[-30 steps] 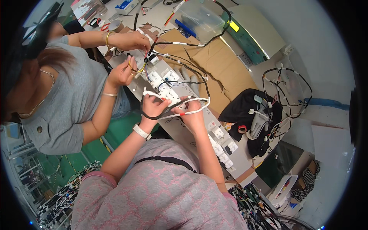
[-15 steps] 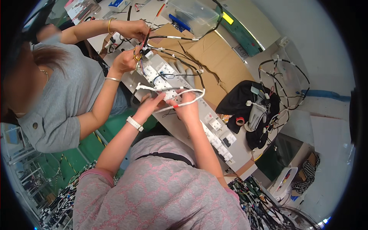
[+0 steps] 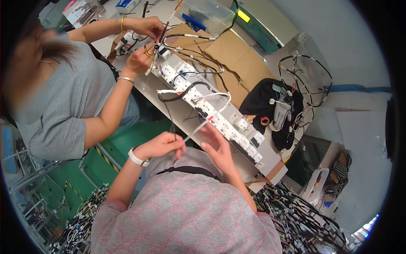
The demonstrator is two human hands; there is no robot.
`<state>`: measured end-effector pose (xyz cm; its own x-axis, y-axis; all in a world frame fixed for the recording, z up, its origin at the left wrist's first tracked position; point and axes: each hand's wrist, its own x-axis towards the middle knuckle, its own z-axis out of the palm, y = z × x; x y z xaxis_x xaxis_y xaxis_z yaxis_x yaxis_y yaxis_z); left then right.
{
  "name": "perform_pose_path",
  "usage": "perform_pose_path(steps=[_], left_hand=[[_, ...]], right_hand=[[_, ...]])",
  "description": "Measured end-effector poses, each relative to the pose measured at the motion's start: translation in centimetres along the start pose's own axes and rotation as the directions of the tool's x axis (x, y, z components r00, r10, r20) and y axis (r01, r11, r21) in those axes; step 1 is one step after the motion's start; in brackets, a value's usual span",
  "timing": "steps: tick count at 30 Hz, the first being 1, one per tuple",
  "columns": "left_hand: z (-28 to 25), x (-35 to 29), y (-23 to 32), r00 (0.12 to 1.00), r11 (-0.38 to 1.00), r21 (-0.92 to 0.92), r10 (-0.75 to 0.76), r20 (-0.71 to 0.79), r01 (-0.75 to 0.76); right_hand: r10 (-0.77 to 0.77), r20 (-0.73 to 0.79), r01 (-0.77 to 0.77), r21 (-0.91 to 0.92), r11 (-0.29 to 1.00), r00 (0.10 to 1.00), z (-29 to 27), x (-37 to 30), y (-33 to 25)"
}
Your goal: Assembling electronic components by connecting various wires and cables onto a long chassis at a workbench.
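Observation:
Low in front of the board, my left hand [image 3: 163,146] has its fingers closed on the ends of a cable harness. A white cable [image 3: 229,100] with a red band bends over the board and runs down toward these fingers. A thin dark cable [image 3: 170,116] also comes down to them. Just right of it, my right hand [image 3: 216,147] has its fingers spread, close to the white cable, gripping nothing. Behind both hands, a long grey board [image 3: 198,84] carries a row of white connector blocks [image 3: 224,126].
At left a co-worker in a grey top holds a bundle of cables [image 3: 159,42] over the board's far end. Cardboard [image 3: 228,57] lies behind. A black cloth [image 3: 262,97] with a grey glove [image 3: 281,116] and a red tape roll [image 3: 264,120] sits at right.
Both my hands have come down off the board toward me, the left drawing the cable ends along. My right hand has let go of the white cable and spread its fingers.

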<state>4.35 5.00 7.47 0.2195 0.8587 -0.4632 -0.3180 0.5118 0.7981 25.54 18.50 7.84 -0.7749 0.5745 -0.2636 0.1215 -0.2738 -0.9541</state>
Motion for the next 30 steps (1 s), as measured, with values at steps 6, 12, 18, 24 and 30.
perform_pose_path(steps=[6, 12, 18, 24, 30], left_hand=[[-0.3, 2.2, 2.7, 0.86, 0.857, 0.26, 0.49, -0.143, -0.445], [-0.8, -0.9, 3.3, 0.999, 0.997, -0.059, 0.051, -0.009, -0.052], [5.2, 0.8, 4.2, 0.971, 0.989, -0.066, -0.118, 0.206, 0.134], [5.7, 1.3, 4.1, 0.952, 0.99, 0.074, -0.135, 0.275, 0.119], [5.0, 2.2, 2.5, 0.968, 0.915, 0.315, 0.239, 0.077, -0.251]], right_hand=[[0.256, 0.151, -0.292, 0.323, 0.9, 0.955, 0.8, 3.2, 3.1], [-0.072, -0.335, 0.173, 0.283, 0.943, 0.939, -5.8, 3.2, -5.5], [-0.121, -0.381, 0.208, 0.196, 0.958, 0.917, -6.1, 5.4, -5.1], [-0.043, -0.342, 0.097, 0.14, 0.985, 0.939, -5.6, 3.2, -5.4], [0.229, 0.269, -0.28, 0.171, 0.945, 0.935, -4.1, -6.1, -3.5]])
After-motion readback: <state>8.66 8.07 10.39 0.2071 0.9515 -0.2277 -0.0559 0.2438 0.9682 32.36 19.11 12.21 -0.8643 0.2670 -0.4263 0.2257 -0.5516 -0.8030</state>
